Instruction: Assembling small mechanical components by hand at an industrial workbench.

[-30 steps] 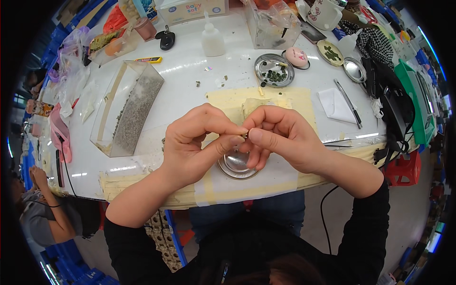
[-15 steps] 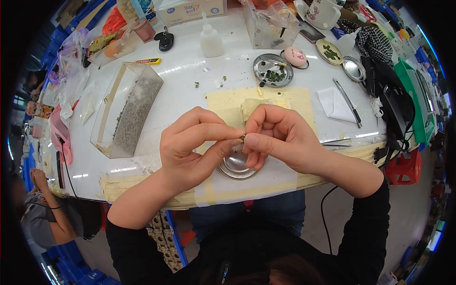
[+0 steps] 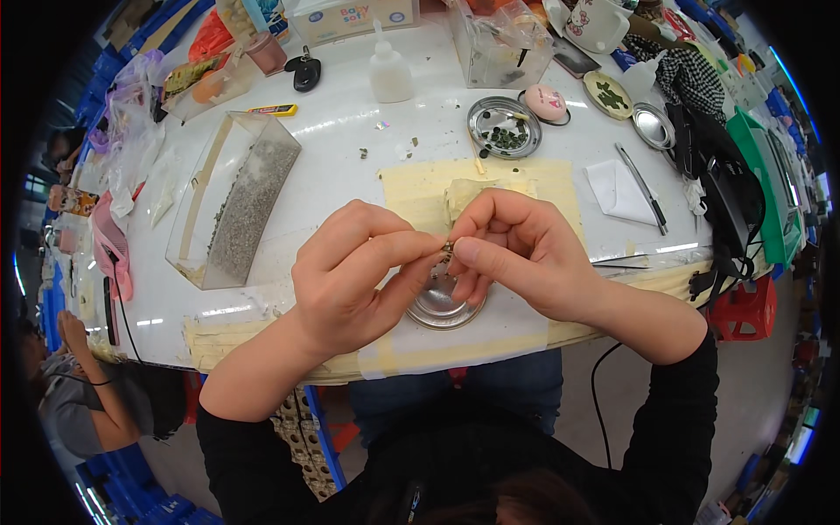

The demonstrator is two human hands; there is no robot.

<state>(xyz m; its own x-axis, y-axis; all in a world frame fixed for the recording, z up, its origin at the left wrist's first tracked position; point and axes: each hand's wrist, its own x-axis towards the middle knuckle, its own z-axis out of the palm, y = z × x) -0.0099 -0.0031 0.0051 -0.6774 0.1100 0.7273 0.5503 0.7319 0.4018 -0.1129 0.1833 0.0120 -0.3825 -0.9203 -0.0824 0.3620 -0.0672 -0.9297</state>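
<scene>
My left hand (image 3: 357,269) and my right hand (image 3: 523,254) meet fingertip to fingertip over the near middle of the table. Between the pinched thumbs and forefingers sits a tiny dark and gold-coloured piece (image 3: 448,248); its kind is too small to make out. Both hands are closed on it. Directly beneath them lies a round shiny metal dish (image 3: 444,317), partly covered by my fingers, with small bits in it. Just beyond the right fingers, a pale yellow rolled cloth (image 3: 464,194) rests on a yellow taped sheet (image 3: 411,188).
Left stands a clear box of grey granules (image 3: 254,206). Farther off are a white squeeze bottle (image 3: 389,70) and a metal dish of dark green pieces (image 3: 505,129). A pen (image 3: 641,188) lies on a folded white paper (image 3: 612,194) at right. Another person (image 3: 96,394) sits at far left.
The left hand has tilted slightly and its thumb has shifted, so more of the tiny piece shows between the fingertips. Everything else stays nearly the same.
</scene>
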